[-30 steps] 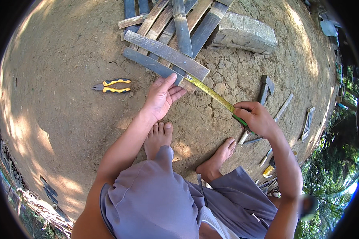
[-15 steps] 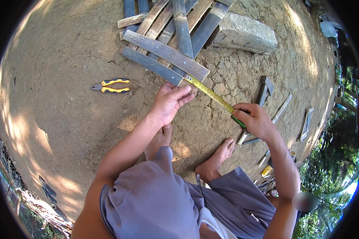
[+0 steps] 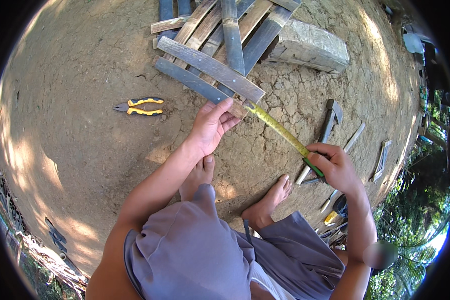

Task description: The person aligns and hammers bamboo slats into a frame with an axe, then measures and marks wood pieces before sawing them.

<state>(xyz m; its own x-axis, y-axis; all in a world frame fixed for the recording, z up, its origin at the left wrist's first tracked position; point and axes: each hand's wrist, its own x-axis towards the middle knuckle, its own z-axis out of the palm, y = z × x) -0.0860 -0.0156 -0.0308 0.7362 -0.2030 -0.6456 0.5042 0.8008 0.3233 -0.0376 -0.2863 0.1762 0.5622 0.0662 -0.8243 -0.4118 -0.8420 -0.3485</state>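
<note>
My left hand (image 3: 207, 128) is closed around the near end of a dark wooden slat (image 3: 189, 79), thumb on top and fingers beneath. This slat belongs to a framework of crossed slats nailed together, with a longer cross slat (image 3: 212, 66) just beyond it. My right hand (image 3: 338, 167) grips a green tape measure (image 3: 315, 167) by its case. From the case the yellow blade (image 3: 281, 131) stretches up and left. Its blurred tip is close to the slat ends, right of my left fingers; whether it touches wood I cannot tell.
Pliers (image 3: 139, 106) with yellow and black handles lie on the cracked earth at left. A squared timber block (image 3: 311, 46) lies beside the slats. At right are a hammer-like tool with a dark head (image 3: 330, 120), a pale stick (image 3: 354, 137) and a yellow object (image 3: 331, 217).
My right hand has moved right and down with the tape measure, drawing the blade's tip away from the slat edge. My left thumb has come down onto the slat's end.
</note>
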